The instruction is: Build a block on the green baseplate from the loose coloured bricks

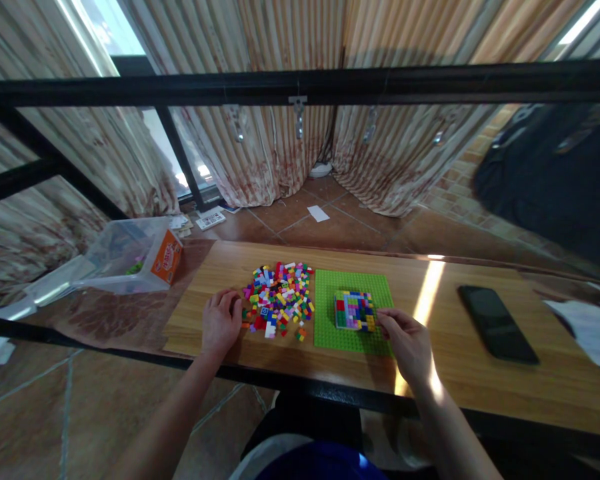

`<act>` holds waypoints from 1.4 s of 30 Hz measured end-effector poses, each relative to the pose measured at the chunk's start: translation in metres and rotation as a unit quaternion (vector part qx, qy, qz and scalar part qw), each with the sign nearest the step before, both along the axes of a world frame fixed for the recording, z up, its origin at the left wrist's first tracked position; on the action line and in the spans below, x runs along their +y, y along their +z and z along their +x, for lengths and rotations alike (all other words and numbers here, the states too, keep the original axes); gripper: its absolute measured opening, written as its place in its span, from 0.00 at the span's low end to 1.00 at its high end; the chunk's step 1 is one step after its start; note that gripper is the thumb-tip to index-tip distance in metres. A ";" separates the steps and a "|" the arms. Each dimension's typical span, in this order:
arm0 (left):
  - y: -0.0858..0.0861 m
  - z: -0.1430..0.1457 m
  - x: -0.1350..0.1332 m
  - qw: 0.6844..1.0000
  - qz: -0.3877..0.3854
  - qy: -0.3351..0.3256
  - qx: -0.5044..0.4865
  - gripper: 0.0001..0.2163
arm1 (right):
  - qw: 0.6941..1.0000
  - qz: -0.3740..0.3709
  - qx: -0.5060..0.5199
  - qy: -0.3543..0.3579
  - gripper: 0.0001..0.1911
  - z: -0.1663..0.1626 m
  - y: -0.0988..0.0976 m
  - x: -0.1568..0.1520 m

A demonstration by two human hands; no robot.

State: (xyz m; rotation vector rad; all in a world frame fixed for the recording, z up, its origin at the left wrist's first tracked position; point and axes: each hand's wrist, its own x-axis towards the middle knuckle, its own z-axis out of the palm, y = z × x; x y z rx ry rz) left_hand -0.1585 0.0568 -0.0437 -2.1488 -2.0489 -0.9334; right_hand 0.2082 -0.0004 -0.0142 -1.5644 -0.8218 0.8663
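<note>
A green studded baseplate point(325, 287) lies on the wooden table, bearing a low, multicoloured structure of toy bricks point(354, 311). My right hand point(407, 340) is at the structure's right side, thumb and forefinger pinched close against its edge; anything between the fingertips is too small to make out. To the left of the baseplate spreads a heap of loose toy bricks point(283, 293) in many colours. My left hand point(221, 321) rests on the table at the heap's left edge, with curled fingers, and what may be under them is hidden.
A black phone point(497, 323) lies on the table point(445, 360) at the right, near white paper point(587, 327). On the left stands a clear plastic box point(125, 253) with an orange label. A dark metal bar point(300, 87) crosses beyond the table, before striped curtains point(280, 40).
</note>
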 end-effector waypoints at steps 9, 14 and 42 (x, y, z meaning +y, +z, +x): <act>0.000 0.000 0.000 1.000 0.000 -0.002 -0.005 0.13 | 1.000 0.005 0.017 0.015 0.17 0.001 -0.007 0.004; -0.001 0.000 0.001 1.000 -0.002 0.003 -0.004 0.13 | 0.996 -0.009 -0.065 0.067 0.18 0.006 -0.005 0.011; 0.000 0.000 0.000 1.000 0.000 0.001 -0.001 0.15 | 0.908 -0.075 -0.407 0.063 0.17 -0.010 0.006 0.021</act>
